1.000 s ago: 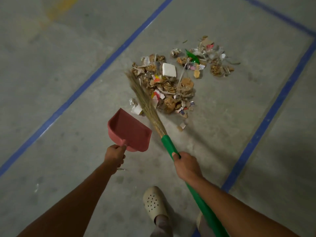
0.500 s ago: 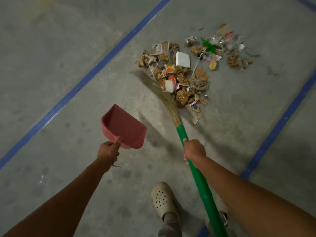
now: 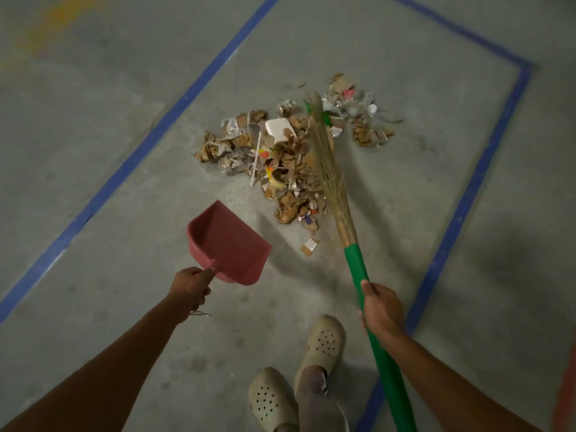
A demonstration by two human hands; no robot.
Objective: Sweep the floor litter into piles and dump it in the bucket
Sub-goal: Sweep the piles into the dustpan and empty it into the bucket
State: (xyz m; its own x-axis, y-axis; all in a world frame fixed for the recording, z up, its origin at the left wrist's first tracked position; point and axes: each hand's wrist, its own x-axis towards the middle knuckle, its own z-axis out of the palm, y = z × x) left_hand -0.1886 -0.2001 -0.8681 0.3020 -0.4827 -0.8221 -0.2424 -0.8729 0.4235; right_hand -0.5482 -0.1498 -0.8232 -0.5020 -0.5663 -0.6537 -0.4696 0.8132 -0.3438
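Observation:
A pile of litter (image 3: 280, 163), brown paper scraps, foil, a white block and coloured bits, lies on the grey concrete floor. My right hand (image 3: 381, 310) grips the green handle of a straw broom (image 3: 327, 169), whose bristles lie across the right part of the pile. A smaller cluster of litter (image 3: 361, 120) sits to the right of the bristles. My left hand (image 3: 190, 286) holds a red dustpan (image 3: 230, 244) by its handle, lifted off the floor, near and left of the pile. No bucket is in view.
Blue tape lines (image 3: 174, 110) mark a rectangle on the floor around the litter, with a corner at the far right (image 3: 523, 70). My two feet in beige clogs (image 3: 324, 344) stand at the bottom. One loose scrap (image 3: 309, 246) lies near the pile.
The broom has swung from the left side of the pile across to its right side. The dustpan has stayed lifted in my left hand, near the pile.

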